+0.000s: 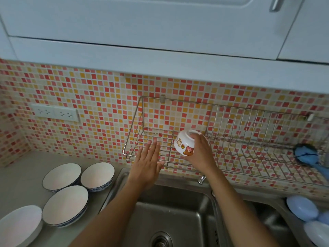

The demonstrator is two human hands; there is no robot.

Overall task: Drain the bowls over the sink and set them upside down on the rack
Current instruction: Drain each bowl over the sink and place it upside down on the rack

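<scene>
My right hand (200, 152) grips a small white bowl with cartoon bear prints (184, 142), turned bottom-up and tilted, just over the left part of the wire rack (135, 139) on the tiled wall. My left hand (147, 162) is open, fingers spread, held flat in front of the rack's front edge with nothing in it. Below both hands lies the steel sink (174, 216). On the counter to the left stand several white bowls, rims up: one (61, 176), another (97, 174), a third (65, 207), and one (19, 225) at the frame's edge.
A faucet tip (201, 179) sticks out under the rack. A blue scrubber (306, 152) rests on the rack's right end. Pale blue plastic dishes (302, 207) lie at the right of the sink. A wall socket (55, 112) is at left; cabinets hang overhead.
</scene>
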